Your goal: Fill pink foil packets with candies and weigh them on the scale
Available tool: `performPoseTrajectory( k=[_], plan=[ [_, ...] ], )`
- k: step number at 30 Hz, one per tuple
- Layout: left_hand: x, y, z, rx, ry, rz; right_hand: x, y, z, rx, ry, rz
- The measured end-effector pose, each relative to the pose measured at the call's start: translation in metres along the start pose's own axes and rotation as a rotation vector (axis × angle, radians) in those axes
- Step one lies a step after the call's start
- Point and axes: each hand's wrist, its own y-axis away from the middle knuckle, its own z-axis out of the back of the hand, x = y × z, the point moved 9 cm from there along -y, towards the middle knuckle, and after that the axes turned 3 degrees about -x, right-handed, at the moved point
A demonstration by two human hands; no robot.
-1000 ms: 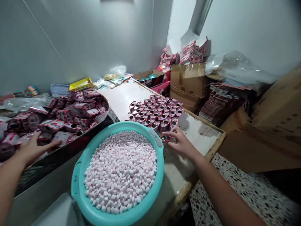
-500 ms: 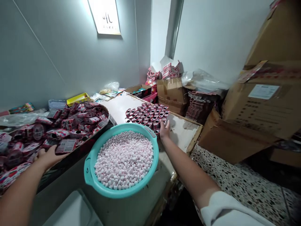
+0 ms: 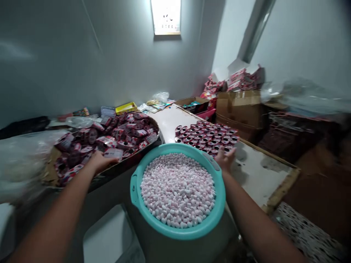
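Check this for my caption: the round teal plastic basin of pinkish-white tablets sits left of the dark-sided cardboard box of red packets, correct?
Not left: the head view shows the basin of tablets sitting right of the box of packets.

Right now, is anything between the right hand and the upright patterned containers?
Nothing visible: the right hand is at the near edge of the upright patterned containers. The turquoise basin sits just to the hand's left.
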Motion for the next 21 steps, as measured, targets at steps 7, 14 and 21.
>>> performPoseTrajectory(
  k=[7,14,21],
  plan=[
    [-0.043,0.063,0.054,-0.356,0.208,-0.028,0.106,0.041,0.045,0.131,-0.165,0.441],
    [-0.147,0.208,-0.020,-0.006,0.647,-0.318,0.108,0.193,-0.015,1.549,0.559,0.918],
    [-0.147,0.215,-0.059,-0.044,0.378,-0.408,0.112,0.218,-0.037,1.785,0.646,0.955]
  ],
)
